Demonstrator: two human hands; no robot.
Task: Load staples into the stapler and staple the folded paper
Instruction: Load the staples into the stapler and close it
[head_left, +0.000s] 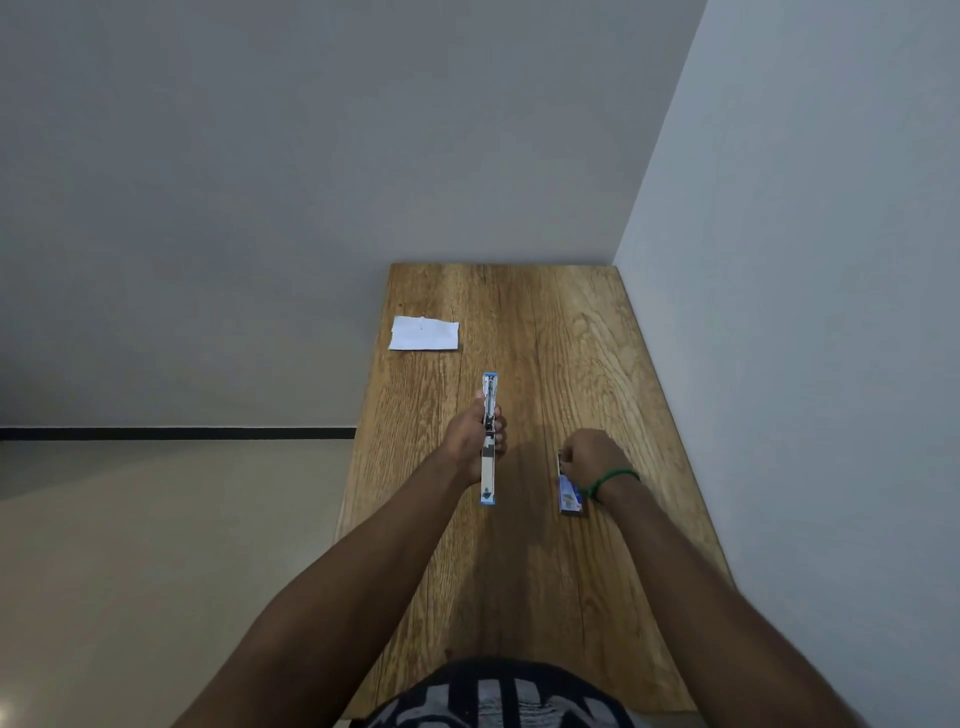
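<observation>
Forearms reach out from your body over the near edge of the wooden desk (545, 332). Your right hand (589, 457), near the desk's right edge, is curled knuckles-up over the top of a small blue staple box (570, 499); the fingers are bunched together, probably picking staples out, though the fingertips are hidden and you cannot tell what they pinch. A green band (613, 478) circles that wrist. Your left hand (475, 441), at the desk's middle, wraps its fingers around the stapler (488, 436), which lies opened out flat, pointing away from you, likely held steady so the channel can take staples. Farther off, the folded paper (424, 333) lies untouched at the far left edge.
</observation>
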